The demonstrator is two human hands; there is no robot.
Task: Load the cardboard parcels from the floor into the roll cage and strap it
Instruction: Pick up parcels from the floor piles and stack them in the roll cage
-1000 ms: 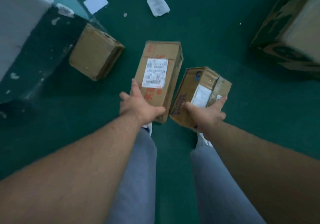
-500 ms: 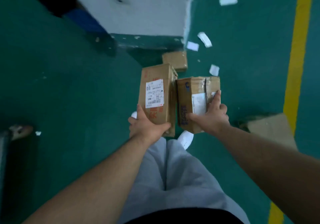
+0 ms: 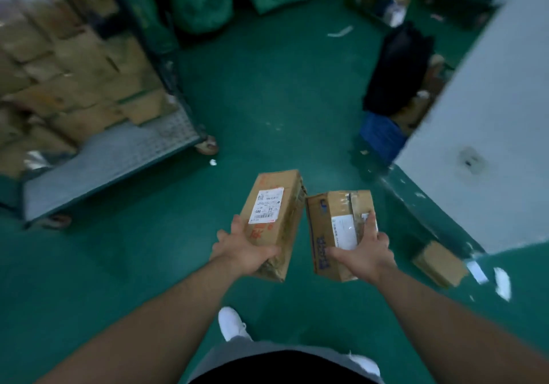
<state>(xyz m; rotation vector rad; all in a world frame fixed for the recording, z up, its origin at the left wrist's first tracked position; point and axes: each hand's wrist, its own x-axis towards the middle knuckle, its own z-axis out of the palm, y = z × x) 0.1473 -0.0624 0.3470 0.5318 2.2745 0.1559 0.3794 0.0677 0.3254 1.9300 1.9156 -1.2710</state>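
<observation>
Parcels ride one per hand at frame centre: the left hand [image 3: 243, 250] grips the labelled box [image 3: 274, 205] round its near end, and the right hand [image 3: 367, 253] clamps the taped box [image 3: 329, 229] just beside it. Best to carry both level to the roll cage [image 3: 113, 157] at the left and set them on its bare deck by the stacked boxes [image 3: 74, 86]. Open green floor [image 3: 267, 101] lies between. The white pillar [image 3: 490, 145] crowds the right, a small box [image 3: 439, 263] at its foot.

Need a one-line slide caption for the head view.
Mid-load: left hand grips the labelled parcel, right hand the taped parcel, box-filled roll cage ahead-left.
</observation>
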